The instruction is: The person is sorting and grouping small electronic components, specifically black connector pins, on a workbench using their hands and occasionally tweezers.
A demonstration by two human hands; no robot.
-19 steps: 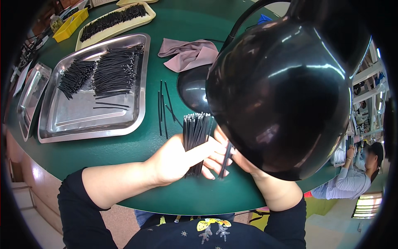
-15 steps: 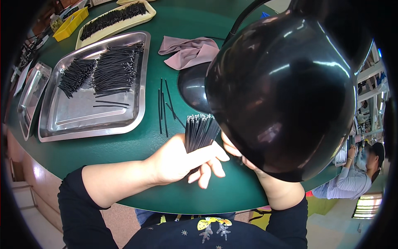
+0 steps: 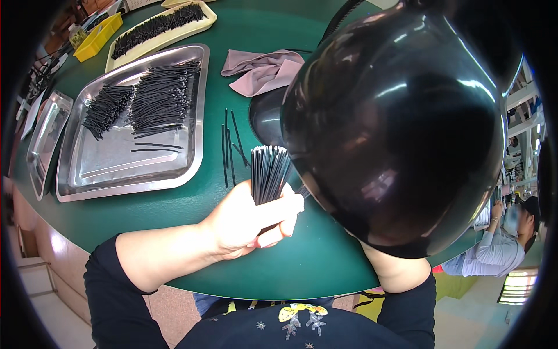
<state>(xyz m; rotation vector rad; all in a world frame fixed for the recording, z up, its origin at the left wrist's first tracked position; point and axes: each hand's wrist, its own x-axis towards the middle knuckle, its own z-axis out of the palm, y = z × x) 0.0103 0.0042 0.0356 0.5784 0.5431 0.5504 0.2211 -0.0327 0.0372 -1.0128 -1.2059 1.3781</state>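
Observation:
My left hand [image 3: 253, 218] is closed around an upright bundle of thin black wires [image 3: 269, 177] with silvery tips at the top. The big black dome-shaped lampshade [image 3: 395, 134] covers my right hand; only my right forearm [image 3: 401, 272] shows below its rim, so its fingers are hidden. A few dark strands peek out at the shade's left edge, beside my left fingers. Several loose black wires [image 3: 225, 154] lie on the green table just beyond my left hand. More of them fill two piles [image 3: 160, 99] in a metal tray [image 3: 125, 189] at the left.
A cream tray [image 3: 212, 18] of short black pieces stands at the far left, beside a yellow bin [image 3: 100, 38]. Left of the metal tray is a smaller clear tray [image 3: 49, 139]. A mauve cloth [image 3: 261, 72] lies behind the lamp's black base [image 3: 267, 119]. Another person [image 3: 494, 250] sits at right.
My left hand and its bundle have shifted slightly left and up, the fingers curling in more. My right fingers, partly visible before, are now behind the lampshade.

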